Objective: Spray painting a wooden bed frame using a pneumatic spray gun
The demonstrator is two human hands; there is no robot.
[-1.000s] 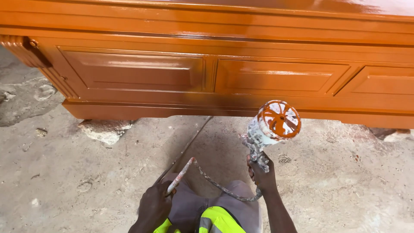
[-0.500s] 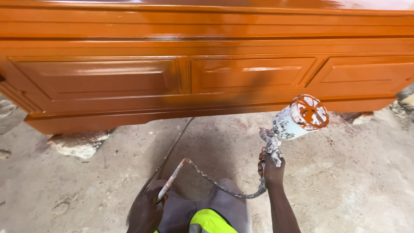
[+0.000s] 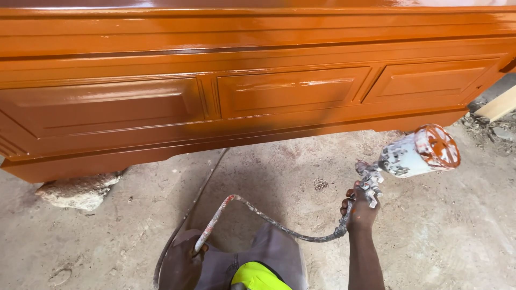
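Right hand (image 3: 361,210) fingers clenched around the spray gun (image 3: 371,180) grip, paint cup (image 3: 422,154) tilted up to the right, orange inside, white body spattered. Left hand (image 3: 180,266) fingers clasped on the air hose (image 3: 269,217), which loops from it across to the gun's base. Gun sits low right, near the lower edge of the glossy orange panelled cabinet (image 3: 242,91). Cabinet rests on a stone (image 3: 78,190) over the concrete floor (image 3: 457,236). Grey trousers (image 3: 269,252) below.

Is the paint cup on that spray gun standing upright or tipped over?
Tipped. The cup leans sideways to the right, its orange-smeared lid facing right, above the right hand.
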